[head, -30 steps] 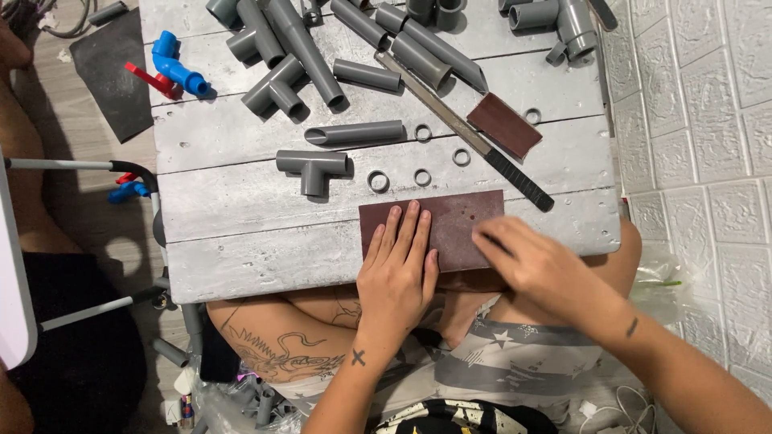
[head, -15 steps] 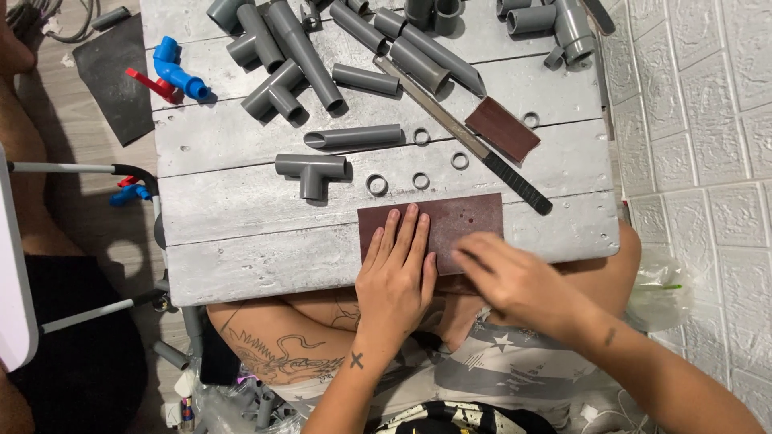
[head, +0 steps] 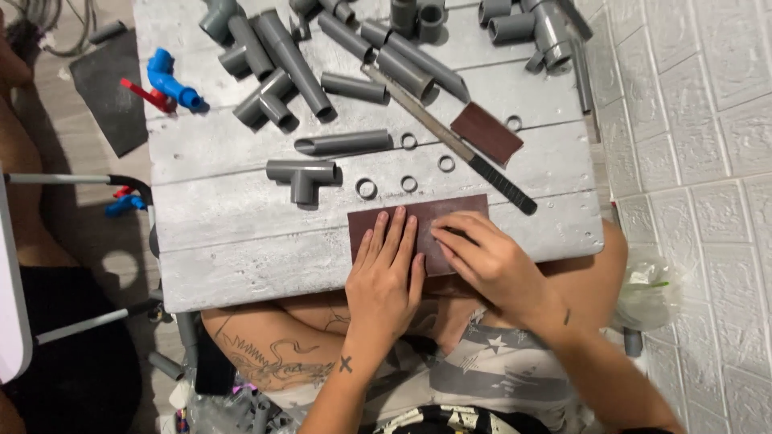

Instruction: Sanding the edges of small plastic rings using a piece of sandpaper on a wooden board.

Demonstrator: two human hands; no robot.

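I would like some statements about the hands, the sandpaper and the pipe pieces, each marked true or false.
1. The left hand lies flat on the large sandpaper sheet. True.
2. The right hand holds the long file. False: it is pressed on the sandpaper, and the file lies apart.
3. A grey T-fitting lies on the table. True.
4. The blue fitting is on the sandpaper. False: it lies at the table's far left corner.

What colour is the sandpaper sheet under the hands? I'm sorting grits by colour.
Dark reddish brown sandpaper sheet, clearest in the head view.
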